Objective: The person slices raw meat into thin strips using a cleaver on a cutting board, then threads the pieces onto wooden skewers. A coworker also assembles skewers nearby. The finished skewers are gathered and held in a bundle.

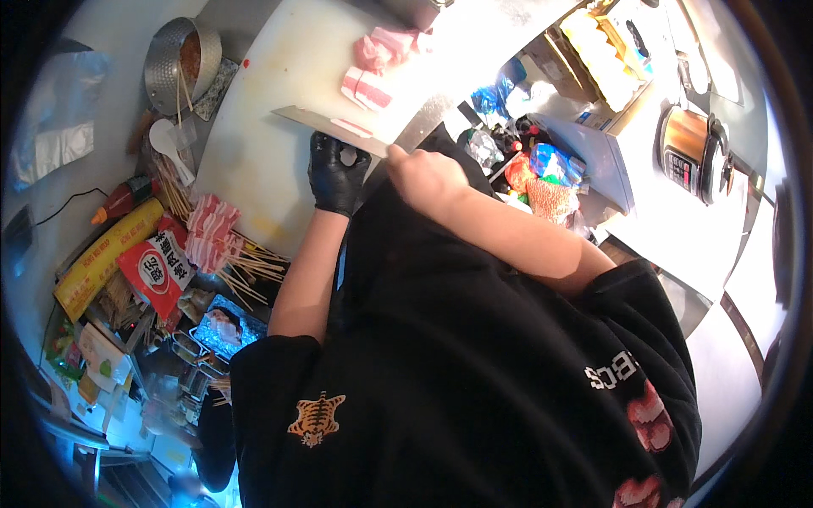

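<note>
My bare right hand (424, 174) is closed around the handle end of a broad-bladed knife (311, 120), whose blade points left over the white cutting board (254, 152). A thin strip of pale and pink meat (352, 128) lies on the flat of the blade. My left hand (336, 174), in a black glove, is just below the blade with its fingers curled; a small pale spot shows between them, and whether it holds something I cannot tell. Past the blade, a striped block of fatty meat (366, 89) sits beside a heap of pink meat (387, 49).
Skewered bacon-like slices (213, 232) lie at the board's lower left corner. Left of the board are a dented metal pot (171, 66), a white rice paddle (168, 149), a sauce bottle (124, 200) and a red packet (155, 270). An electric cooker (689, 152) stands at the right.
</note>
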Motion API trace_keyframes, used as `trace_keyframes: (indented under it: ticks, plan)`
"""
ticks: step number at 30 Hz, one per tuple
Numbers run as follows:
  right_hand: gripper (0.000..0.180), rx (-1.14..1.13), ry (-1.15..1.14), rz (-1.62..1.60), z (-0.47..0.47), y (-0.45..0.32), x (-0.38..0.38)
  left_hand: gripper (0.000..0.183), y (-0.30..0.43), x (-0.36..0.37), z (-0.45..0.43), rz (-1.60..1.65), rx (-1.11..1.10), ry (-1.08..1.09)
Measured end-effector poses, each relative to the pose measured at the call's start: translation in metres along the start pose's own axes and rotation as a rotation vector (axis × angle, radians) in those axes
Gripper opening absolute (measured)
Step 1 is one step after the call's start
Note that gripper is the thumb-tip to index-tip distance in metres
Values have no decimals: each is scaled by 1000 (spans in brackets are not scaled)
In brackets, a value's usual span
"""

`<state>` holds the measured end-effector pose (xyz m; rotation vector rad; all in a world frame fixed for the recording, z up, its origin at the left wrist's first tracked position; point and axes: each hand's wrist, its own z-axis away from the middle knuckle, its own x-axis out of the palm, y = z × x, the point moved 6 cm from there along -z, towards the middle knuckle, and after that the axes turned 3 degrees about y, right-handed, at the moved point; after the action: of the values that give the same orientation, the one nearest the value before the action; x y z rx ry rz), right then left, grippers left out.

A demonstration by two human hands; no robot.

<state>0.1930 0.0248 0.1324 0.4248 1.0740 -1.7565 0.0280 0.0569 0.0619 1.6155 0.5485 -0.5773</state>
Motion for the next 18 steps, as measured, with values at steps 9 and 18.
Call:
trace_keyframes:
  ticks: [9, 18]
  plan:
    - [23, 50, 37, -1, -5, 8, 17, 45, 0, 3, -6, -89, 87, -7]
    - [23, -14, 49, -23, -43, -7, 17, 36, 6, 2, -8, -17, 71, 0]
